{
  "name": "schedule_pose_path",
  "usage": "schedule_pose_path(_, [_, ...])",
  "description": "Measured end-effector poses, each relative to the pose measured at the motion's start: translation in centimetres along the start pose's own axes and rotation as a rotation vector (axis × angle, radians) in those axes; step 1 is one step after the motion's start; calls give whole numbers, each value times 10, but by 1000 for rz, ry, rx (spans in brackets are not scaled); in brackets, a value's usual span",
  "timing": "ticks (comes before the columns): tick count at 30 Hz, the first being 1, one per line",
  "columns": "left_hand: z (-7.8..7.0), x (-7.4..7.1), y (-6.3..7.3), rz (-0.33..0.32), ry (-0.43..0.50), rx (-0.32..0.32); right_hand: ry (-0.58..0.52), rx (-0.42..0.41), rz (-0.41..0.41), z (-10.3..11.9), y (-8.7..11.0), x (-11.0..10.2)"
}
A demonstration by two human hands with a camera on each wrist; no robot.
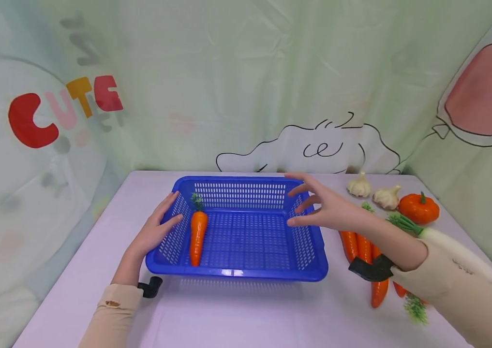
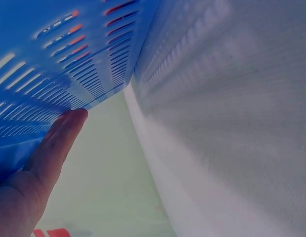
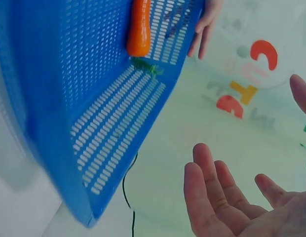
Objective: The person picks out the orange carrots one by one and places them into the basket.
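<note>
A blue plastic basket [image 1: 246,273] with slotted walls is in the middle of the table. Inside it, along the left side, lies one orange carrot [image 1: 198,237] with its green top toward the back. My left hand [image 1: 156,224] rests along the basket's left rim, fingers straight against the outside wall and thumb over the edge. In the left wrist view, fingers [image 2: 69,131] lie close along the slotted wall. My right hand [image 1: 320,205] hovers over the basket's right rim, fingers spread and loosely bent, with nothing held; the right wrist view shows its palm bare.
Right of the basket, under my right forearm, lie several carrots [image 1: 379,292]. Beside them is a white radish [image 1: 454,251] with green stems. Farther back are two garlic bulbs [image 1: 359,186] and an orange pumpkin [image 1: 419,209]. A printed curtain [image 1: 228,96] hangs behind the table [image 1: 228,324].
</note>
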State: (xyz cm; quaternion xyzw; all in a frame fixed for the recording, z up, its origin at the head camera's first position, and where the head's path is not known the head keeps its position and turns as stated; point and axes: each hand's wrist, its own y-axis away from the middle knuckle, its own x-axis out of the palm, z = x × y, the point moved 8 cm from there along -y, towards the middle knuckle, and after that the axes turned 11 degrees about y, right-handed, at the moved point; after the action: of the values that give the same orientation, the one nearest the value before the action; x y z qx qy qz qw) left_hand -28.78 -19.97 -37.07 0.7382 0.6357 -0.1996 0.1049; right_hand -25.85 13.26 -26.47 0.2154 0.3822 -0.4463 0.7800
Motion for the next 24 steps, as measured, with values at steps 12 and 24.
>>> schedule_pose_path(12, [-4,2,1,1,30,14,24,17,-124,-29,41,-24])
schedule_pose_path(24, [-25,4,9,4,39,0,135,65,-219,-54,70,-34])
